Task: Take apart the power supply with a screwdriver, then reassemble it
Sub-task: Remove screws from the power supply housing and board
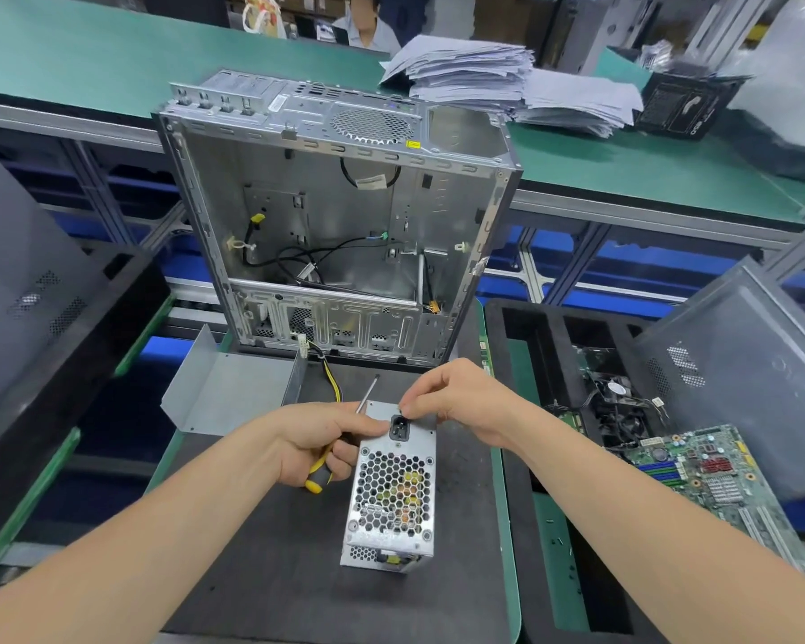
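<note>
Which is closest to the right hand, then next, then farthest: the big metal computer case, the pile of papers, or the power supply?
1. power supply, right under the right hand, touching it.
2. computer case, standing just behind.
3. pile of papers, far back on the green bench.

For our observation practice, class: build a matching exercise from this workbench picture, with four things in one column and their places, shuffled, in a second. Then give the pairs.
Things
1. yellow-and-black-handled screwdriver
2. silver perforated metal power supply box
3. green circuit board
4. stack of white paper sheets

Places
A. on the far green bench
B. gripped in the left hand
C. on the dark mat, pinched at its top by the right hand
D. at the right, by the black foam tray

Pairs: 1-B, 2-C, 3-D, 4-A
</note>
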The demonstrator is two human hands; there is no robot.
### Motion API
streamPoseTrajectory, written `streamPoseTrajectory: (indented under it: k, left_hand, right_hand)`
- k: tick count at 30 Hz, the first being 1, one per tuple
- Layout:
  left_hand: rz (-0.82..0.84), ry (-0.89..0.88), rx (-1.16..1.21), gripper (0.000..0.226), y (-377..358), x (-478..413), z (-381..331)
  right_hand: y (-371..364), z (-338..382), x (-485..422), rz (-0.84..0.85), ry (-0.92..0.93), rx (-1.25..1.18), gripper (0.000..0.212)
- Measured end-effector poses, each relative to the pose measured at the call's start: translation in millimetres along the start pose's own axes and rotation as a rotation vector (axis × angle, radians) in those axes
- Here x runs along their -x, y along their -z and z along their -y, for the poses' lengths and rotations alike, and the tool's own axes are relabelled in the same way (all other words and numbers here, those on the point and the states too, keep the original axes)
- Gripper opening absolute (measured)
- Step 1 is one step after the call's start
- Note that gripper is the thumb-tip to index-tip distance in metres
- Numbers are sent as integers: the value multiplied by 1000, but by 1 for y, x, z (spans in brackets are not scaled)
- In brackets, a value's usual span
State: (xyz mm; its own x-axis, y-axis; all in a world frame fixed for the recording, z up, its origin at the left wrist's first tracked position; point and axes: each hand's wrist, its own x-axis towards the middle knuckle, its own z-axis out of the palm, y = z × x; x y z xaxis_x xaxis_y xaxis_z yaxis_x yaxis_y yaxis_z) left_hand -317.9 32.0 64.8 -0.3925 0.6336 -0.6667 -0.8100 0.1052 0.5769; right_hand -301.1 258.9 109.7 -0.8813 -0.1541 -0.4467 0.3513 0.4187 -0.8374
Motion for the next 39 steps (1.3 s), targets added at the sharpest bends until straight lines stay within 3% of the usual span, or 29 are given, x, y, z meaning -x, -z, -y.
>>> streamPoseTrajectory:
  k: [7,16,23,28,33,39]
  left_hand:
    - [-44,-2,-21,35,1,-1,0]
    - [-92,-1,-21,39,3,-1,0]
    - [-131,62,11,29,1,-3,-4]
    - [-139,99,22,31,1,0,-8]
    - [-183,115,-27,16,-10,-1,-9]
    - [-208,132,-32,23,-18,-2,-7]
  right_hand:
    - [-4,14,-1,-36,-77,99,4]
    - [-7,21,-4,-56,-182,48,7]
    - [-2,19,-3,-22,-161,18,23]
    - [-5,13,-2,-4,-173,-54,19]
    - [0,10,-3,5,-148,-58,14]
    - [12,6,-3,50,-72,-60,11]
